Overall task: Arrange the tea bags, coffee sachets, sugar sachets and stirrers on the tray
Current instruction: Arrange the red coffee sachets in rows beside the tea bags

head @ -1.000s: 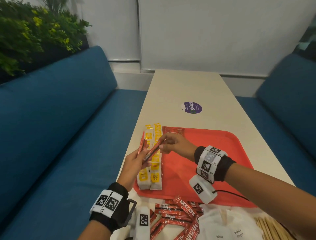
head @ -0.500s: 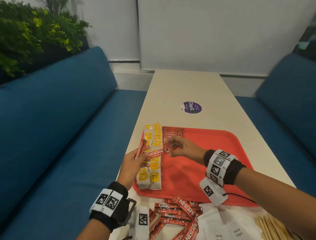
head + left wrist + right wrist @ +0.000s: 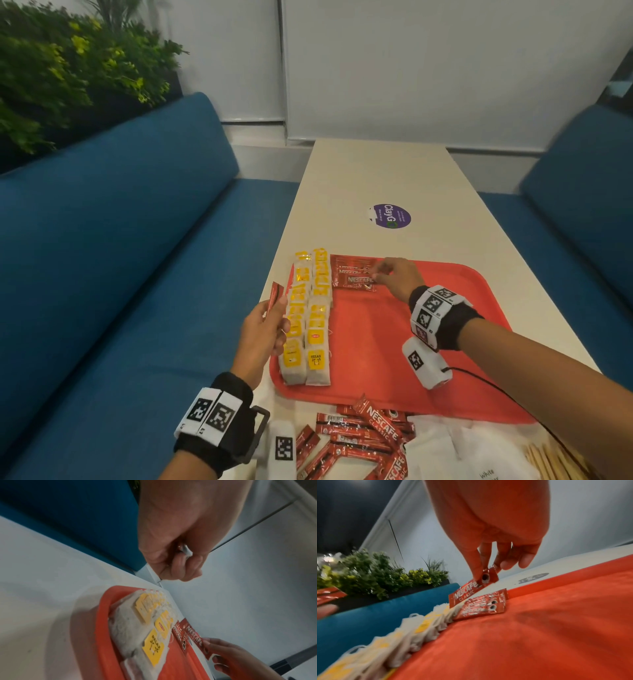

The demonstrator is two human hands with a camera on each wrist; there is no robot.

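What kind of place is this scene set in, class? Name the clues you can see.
Probably a café or office canteen booth: a long narrow table flanked by blue cushioned benches, a red serving tray of tea bags and coffee sachets, and a planter of greenery behind the seating.

light: soft, even indoor | wrist views: motion-blurred | edges: wide-angle bending
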